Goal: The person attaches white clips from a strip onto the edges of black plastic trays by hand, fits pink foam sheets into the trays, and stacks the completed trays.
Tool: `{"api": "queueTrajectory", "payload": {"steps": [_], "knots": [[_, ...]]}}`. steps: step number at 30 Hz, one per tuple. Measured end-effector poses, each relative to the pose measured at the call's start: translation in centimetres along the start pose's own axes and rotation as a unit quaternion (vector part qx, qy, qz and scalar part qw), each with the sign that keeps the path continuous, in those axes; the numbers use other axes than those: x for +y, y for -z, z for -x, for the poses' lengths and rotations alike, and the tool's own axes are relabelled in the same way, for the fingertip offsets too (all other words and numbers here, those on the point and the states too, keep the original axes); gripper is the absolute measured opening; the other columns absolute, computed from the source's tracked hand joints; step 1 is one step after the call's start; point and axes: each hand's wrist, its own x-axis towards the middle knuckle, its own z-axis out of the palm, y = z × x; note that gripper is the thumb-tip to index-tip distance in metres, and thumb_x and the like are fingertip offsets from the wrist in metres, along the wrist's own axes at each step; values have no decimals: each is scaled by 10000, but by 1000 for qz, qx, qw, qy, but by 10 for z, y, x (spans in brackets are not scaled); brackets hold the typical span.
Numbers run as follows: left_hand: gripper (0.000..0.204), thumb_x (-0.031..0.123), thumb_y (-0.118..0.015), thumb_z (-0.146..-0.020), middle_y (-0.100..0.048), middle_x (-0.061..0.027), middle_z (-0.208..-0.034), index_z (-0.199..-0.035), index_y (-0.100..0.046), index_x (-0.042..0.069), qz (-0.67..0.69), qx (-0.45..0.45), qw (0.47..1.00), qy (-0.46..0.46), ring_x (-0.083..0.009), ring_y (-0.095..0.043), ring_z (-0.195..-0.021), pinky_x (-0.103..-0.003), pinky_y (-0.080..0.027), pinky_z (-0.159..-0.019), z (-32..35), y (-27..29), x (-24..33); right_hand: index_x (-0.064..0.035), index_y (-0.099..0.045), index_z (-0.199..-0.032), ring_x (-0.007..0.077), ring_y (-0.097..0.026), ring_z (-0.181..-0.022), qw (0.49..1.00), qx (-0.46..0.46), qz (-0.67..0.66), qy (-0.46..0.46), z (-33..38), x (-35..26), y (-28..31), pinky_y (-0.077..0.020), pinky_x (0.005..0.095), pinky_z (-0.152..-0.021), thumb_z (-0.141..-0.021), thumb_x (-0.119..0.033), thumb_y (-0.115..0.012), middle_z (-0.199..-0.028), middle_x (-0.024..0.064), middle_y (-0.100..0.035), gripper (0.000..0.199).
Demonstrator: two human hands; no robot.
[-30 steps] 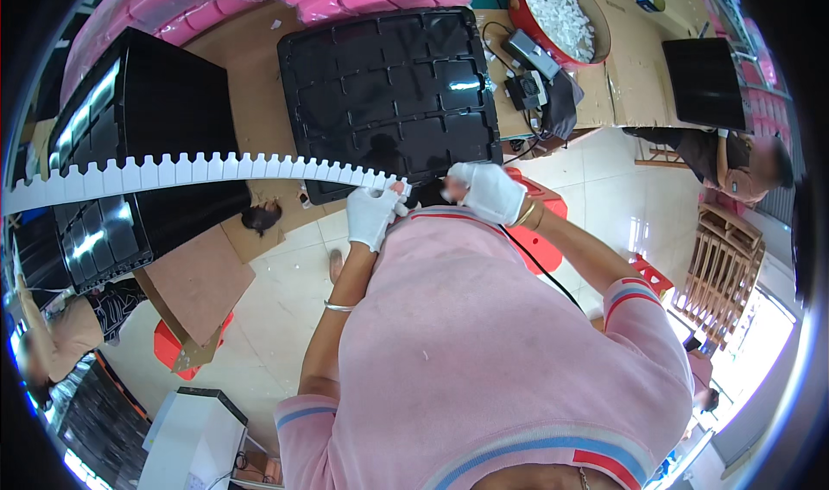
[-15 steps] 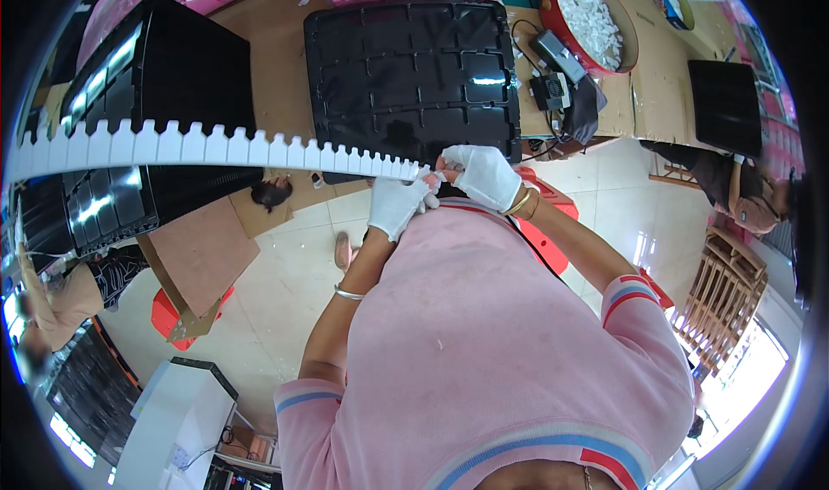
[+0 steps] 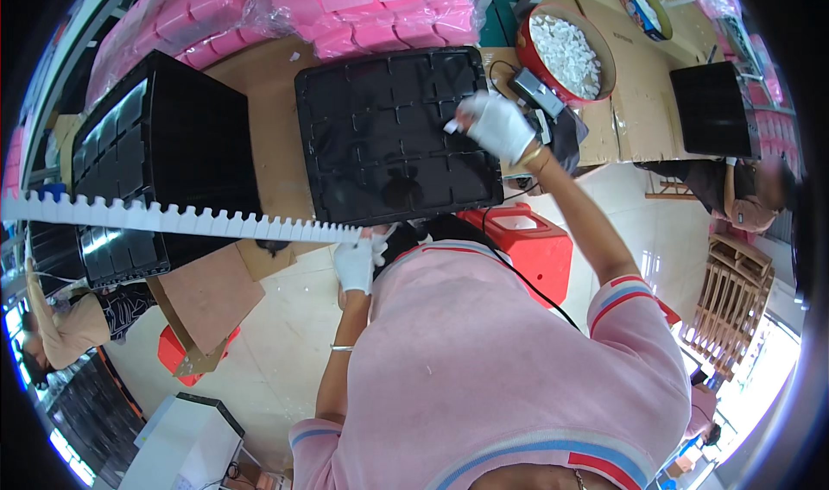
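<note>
My left hand (image 3: pixel 355 265), in a white glove with bare fingertips, grips the near end of a long white notched strip (image 3: pixel 190 221). The strip stretches out leftward past the black stacked trays. Over the right part of a black moulded tray (image 3: pixel 393 179) hovers my right hand (image 3: pixel 501 126), gloved the same way. Its thumb and fingertips are closed on a small white piece (image 3: pixel 452 126), too small to make out further. A red round tub (image 3: pixel 525 45) of small white pieces stands just beyond that hand.
Black stacked trays (image 3: pixel 203 136) rise at the left, with pink wrapped packs (image 3: pixel 371 2) behind. A grey power box (image 3: pixel 537 93) with cables lies near the tub. A red stool (image 3: pixel 527 248) stands below the table edge. Other people (image 3: pixel 747 201) sit to the sides.
My right hand has left the strip's end and moved up and right over the tray with the small white piece. My left hand, still on the strip, sits lower and further left.
</note>
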Motion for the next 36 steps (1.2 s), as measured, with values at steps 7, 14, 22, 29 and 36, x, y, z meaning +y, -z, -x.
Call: {"api": "queueTrajectory", "payload": {"steps": [7,14,22,29,36], "knots": [[300,282,-732,-843,-698,-184,-739,-890,-745,-14,-176,179,968,7,-290,-648,-667,-415,-468,-653,-37,62,-107,-99,-700,-779,330,-675,-763,983,-113,143,31,-77,98,11,-536,415,-681,-778,-127,-639,-788,125,-676,66],[304,259,-751,-841,-702,-163,-713,-876,-745,-43,-152,199,964,89,-249,-643,-632,-396,-479,-631,-40,63,-118,-88,-717,-788,341,-689,-795,966,-163,194,44,-103,108,-3,-553,428,-704,-792,-140,-607,-819,146,-695,122],[197,178,-731,-870,-644,-77,-620,-868,-725,-19,-4,207,967,146,-122,-534,-484,-285,-357,-416,-51,50,-85,-89,-710,-778,340,-687,-744,968,-72,237,42,-102,113,-13,-561,425,-654,-804,-196,-661,-801,140,-681,120],[328,111,-615,-927,-689,-117,-759,-1221,-600,-35,147,214,962,89,-136,-565,-509,-246,-389,-424,-59,43,-76,-62,-699,-778,336,-689,-743,969,-60,240,29,-101,122,-26,-561,419,-650,-797,-214,-684,-777,148,-670,155],[390,289,-507,-1013,-653,-96,-920,-1273,-533,0,141,219,963,75,-152,-639,-561,-225,-450,-452,-57,22,-25,-76,-699,-771,333,-690,-744,967,-71,244,35,-99,124,-30,-563,420,-646,-793,-192,-673,-792,141,-676,121]]}}
